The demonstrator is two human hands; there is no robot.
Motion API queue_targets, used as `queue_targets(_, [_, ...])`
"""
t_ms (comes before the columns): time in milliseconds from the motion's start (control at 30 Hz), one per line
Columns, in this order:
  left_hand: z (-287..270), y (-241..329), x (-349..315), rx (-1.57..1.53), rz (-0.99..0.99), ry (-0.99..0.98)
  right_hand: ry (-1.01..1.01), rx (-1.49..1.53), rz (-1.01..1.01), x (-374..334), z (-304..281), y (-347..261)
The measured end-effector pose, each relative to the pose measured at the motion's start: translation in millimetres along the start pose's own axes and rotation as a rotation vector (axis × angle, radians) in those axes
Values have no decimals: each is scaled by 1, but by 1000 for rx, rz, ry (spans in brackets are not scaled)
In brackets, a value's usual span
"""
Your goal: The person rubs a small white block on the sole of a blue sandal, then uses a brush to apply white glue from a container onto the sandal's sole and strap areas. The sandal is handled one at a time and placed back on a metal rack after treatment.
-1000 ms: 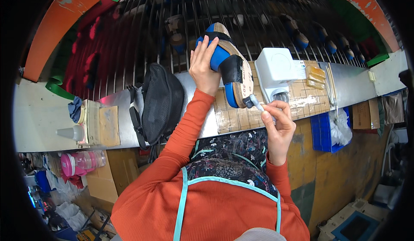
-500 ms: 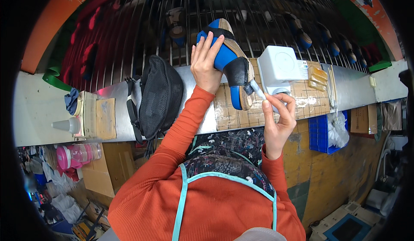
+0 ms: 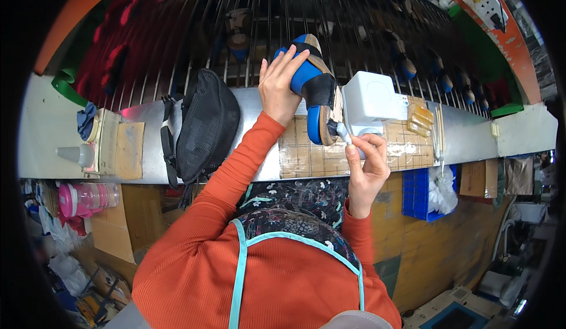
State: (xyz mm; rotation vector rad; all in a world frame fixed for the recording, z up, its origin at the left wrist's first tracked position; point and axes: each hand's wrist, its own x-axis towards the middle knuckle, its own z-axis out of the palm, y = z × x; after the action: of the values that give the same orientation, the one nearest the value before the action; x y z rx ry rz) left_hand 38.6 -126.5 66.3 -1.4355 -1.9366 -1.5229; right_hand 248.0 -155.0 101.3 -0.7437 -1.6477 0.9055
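Note:
My left hand [image 3: 280, 87] is wrapped round a shoe on a blue last [image 3: 303, 76], with black straps across it and a tan, wood-like underside turned to the right. The shoe stands tilted above the near edge of the metal bars. Between thumb and fingers, my right hand [image 3: 367, 167] pinches a small brush [image 3: 343, 133] with a pale handle and dark bristles. Its bristles touch the underside near the shoe's lower end. Just right of the shoe is a white plastic container [image 3: 369, 96] on a taped cardboard sheet [image 3: 306, 159].
A black mesh bag [image 3: 213, 120] lies left on the metal ledge. Yellow blocks [image 3: 420, 120] and thin sticks [image 3: 438, 131] lie to the right. More shoes on lasts [image 3: 405, 67] sit among the far bars. Below the ledge stands a blue crate [image 3: 416, 196] with white plastic bags.
The shoe has turned so that more of its underside shows at the lower end. The brush has moved slightly down along that underside. The whole view has shifted a little.

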Motion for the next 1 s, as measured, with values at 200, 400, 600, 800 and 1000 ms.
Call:
queue_targets(200, [-5,11,0,-65,-58,-119,-20,-59,-108,12,-4,-7])
queue_targets(400, [-12,18,2,-112,-86,-207,-93,-57,-187,32,-8,-15])
queue_targets(600, [-24,17,0,-232,-140,-378,-191,-43,-264,52,-5,-21])
queue_targets(800, [-32,15,-5,-293,-107,-466,-290,-41,-281,74,-6,-32])
queue_targets(1000, [-33,19,-4,-358,-141,-454,-200,-108,-309,78,0,-37])
